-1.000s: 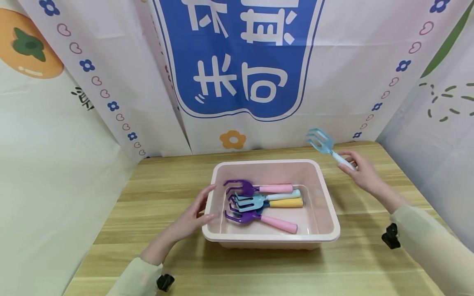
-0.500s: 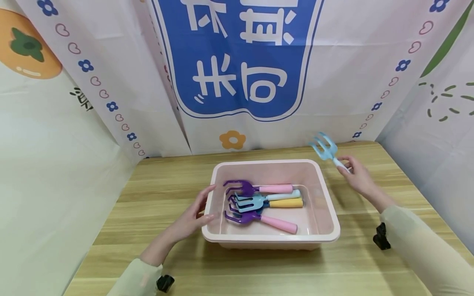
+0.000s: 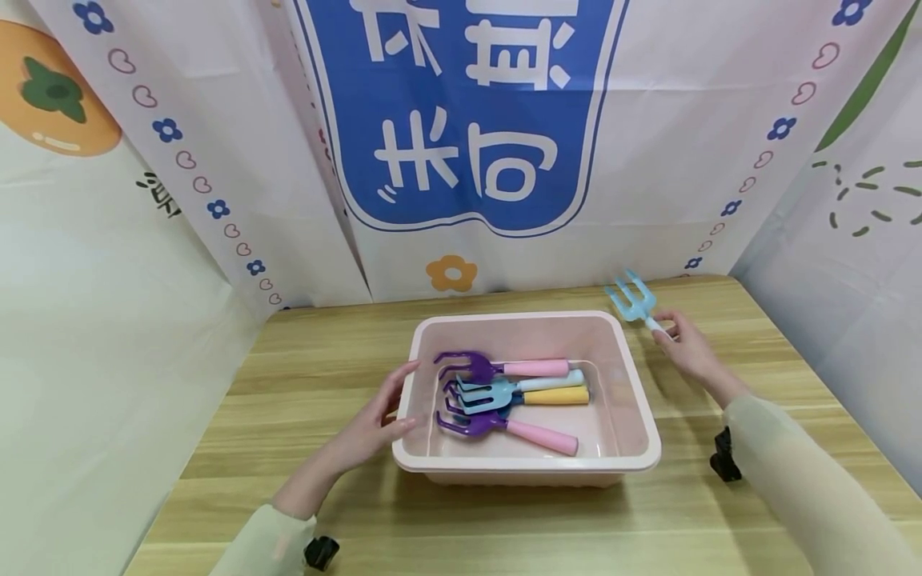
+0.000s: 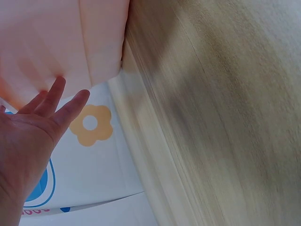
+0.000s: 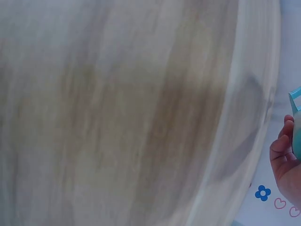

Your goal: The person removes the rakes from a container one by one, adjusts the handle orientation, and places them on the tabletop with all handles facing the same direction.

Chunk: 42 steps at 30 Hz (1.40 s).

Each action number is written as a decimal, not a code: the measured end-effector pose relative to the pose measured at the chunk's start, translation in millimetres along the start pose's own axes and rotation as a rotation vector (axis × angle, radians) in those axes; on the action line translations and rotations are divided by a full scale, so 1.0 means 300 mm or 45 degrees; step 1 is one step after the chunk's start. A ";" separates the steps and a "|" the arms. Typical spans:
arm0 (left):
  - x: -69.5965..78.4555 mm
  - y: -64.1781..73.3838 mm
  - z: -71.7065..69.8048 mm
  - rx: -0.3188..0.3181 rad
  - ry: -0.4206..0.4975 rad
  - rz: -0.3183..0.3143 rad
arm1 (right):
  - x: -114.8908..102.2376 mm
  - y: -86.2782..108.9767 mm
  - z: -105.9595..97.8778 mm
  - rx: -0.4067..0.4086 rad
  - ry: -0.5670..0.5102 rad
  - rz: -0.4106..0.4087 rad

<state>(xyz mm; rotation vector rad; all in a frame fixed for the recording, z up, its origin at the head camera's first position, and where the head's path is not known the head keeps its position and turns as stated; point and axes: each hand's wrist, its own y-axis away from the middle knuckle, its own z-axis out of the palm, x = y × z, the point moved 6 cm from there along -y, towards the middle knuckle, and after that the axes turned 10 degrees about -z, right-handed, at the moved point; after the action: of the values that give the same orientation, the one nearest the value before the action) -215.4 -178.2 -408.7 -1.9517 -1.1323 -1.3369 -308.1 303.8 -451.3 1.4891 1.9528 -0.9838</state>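
While L hand [image 3: 370, 424] touches bin [image 3: 526, 478], R hand [image 3: 689, 352] grips lt-blue fork [image 3: 638, 310].

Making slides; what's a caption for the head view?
Blue fork in the right grip; left grip on the bin of tools.

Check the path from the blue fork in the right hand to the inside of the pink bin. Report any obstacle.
Only the pink bin's rim stands between: the blue fork, held by the right hand, is outside, off the far right corner. Nothing else visible blocks it. Inside, piled tools already lie.
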 end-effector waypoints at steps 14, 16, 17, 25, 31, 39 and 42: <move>-0.004 -0.001 0.000 -0.003 0.002 -0.009 | 0.057 -0.021 0.042 -0.018 -0.022 0.136; -0.003 -0.001 0.001 -0.003 0.003 -0.011 | 0.060 -0.019 0.047 -0.022 -0.029 0.144; -0.002 0.000 0.001 -0.003 0.004 -0.011 | 0.061 -0.019 0.050 -0.024 -0.032 0.145; 0.003 0.001 0.001 -0.006 0.017 -0.001 | 0.050 -0.019 0.048 0.002 -0.014 0.117; -0.002 -0.001 -0.001 0.008 0.004 -0.023 | 0.054 -0.023 0.050 -0.007 0.002 0.123; 0.001 -0.001 0.000 0.006 0.003 -0.022 | 0.072 -0.032 0.054 -0.022 0.034 0.132; 0.000 0.001 0.000 0.010 -0.005 -0.036 | 0.076 -0.035 0.054 -0.021 0.062 0.135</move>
<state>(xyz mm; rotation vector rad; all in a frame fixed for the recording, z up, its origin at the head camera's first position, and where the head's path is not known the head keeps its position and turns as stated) -215.3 -178.3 -408.8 -1.9402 -1.1695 -1.3422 -325.4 303.4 -475.9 1.6034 1.8892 -0.8912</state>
